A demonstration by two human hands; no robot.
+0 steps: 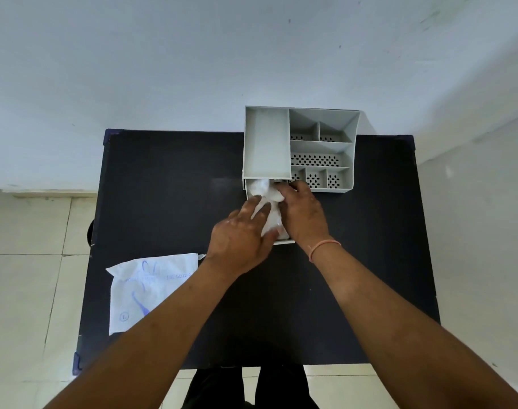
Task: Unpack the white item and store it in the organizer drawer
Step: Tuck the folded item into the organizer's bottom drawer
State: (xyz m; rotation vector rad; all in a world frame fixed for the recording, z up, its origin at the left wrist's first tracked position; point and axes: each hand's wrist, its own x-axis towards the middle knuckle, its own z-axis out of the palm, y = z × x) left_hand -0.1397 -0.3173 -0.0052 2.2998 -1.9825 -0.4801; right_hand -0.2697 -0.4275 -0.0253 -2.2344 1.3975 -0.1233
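Note:
A grey plastic organizer (266, 143) stands at the far edge of the dark table (169, 202). Its drawer (285, 241) is pulled out toward me, under the organizer's left compartment. A crumpled white item (265, 191) lies in the drawer. My left hand (240, 234) presses on the item from the left, fingers spread over it. On the drawer's right side, my right hand (303, 214) has its fingertips on the item's far end. Both hands cover most of the drawer. The empty white wrapper (147, 290), printed in blue, lies flat at the near left.
The organizer has several small perforated compartments (315, 159) on its right. A white wall rises right behind the table. Tiled floor (24, 276) shows on the left and right. My dark trousers (252, 388) show below the near table edge.

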